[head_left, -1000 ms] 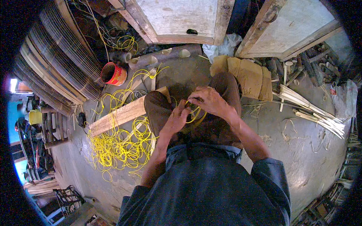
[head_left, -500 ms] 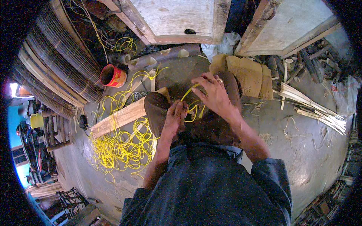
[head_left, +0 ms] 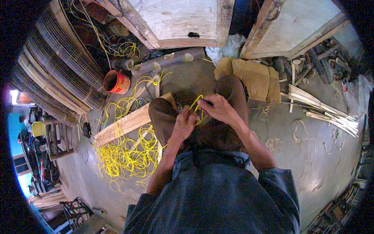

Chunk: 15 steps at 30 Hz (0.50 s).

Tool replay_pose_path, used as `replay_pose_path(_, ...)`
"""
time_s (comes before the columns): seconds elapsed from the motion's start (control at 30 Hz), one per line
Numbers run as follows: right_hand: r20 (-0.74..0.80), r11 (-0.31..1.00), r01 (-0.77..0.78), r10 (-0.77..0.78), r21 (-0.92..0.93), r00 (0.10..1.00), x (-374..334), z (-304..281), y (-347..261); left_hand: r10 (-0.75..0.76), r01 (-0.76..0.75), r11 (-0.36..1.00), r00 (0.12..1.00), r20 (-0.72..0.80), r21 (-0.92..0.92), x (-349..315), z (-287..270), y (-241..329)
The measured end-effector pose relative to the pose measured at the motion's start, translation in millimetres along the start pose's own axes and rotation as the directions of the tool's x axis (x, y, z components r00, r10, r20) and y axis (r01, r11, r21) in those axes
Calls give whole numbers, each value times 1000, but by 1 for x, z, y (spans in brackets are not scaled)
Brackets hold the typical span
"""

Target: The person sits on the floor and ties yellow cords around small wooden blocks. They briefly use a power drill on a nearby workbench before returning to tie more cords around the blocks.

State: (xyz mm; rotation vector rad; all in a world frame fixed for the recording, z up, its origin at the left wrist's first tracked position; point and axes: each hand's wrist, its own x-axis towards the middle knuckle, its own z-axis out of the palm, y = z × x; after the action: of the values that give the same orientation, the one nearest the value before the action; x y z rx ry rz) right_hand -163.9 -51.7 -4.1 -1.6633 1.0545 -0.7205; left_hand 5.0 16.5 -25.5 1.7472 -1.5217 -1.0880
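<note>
Left hand (head_left: 184,123) and right hand (head_left: 219,108) pinch a thin, bright yellow strand (head_left: 195,102) bent between them.

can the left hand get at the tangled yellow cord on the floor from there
Probably yes: the tangled yellow cord lies largely uncovered beyond the left forearm, though the left hand seems to grip a yellow strand and would likely have to clear the left knee.

left: cord (head_left: 113,163), plank (head_left: 136,118) | front-left: bucket (head_left: 124,83) | right: strips (head_left: 307,97) on floor (head_left: 284,128), perhaps bag (head_left: 353,95) near
</note>
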Motion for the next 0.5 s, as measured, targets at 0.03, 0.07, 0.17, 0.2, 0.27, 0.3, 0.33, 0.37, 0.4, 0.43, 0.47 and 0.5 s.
replay_pose_path(0.03,31,999,-24,25,-34,999,5,0,0,30,-29,999,1000,-10,15,2,1,-2)
replay_pose_path(0.07,62,997,-47,51,-68,997,11,0,3,58,-58,998,998,-21,29,3,3,-5)
replay_pose_path(0.17,-67,997,77,-76,6,995,20,2,7,138,-132,988,988,-69,79,8,2,-12)
replay_pose_path(0.2,-152,987,154,-145,51,978,22,4,7,107,-104,994,990,-93,45,8,1,-14)
replay_pose_path(0.27,-70,987,162,-163,-15,984,21,5,9,-9,-1,997,990,-142,-76,9,-2,-15)
replay_pose_path(0.3,-29,985,168,-169,-48,985,18,6,11,-88,59,979,986,-143,-193,10,-2,-20)
replay_pose_path(0.33,5,985,158,-158,-69,987,14,13,27,-157,109,945,978,-136,-307,14,0,-22)
replay_pose_path(0.37,41,992,126,-126,15,991,11,19,27,-221,149,884,968,-116,-444,18,1,-32)
replay_pose_path(0.4,80,991,89,-97,97,992,8,24,27,-280,183,801,956,-86,-570,20,2,-42)
replay_pose_path(0.43,116,985,41,-61,169,991,4,26,29,-284,211,727,959,-7,-654,18,0,-27)
replay_pose_path(0.47,114,900,-110,68,423,991,-1,28,24,-279,242,645,958,72,-725,13,-9,5)
replay_pose_path(0.5,86,818,-204,188,538,978,-2,32,23,-267,273,556,953,143,-785,8,-15,23)
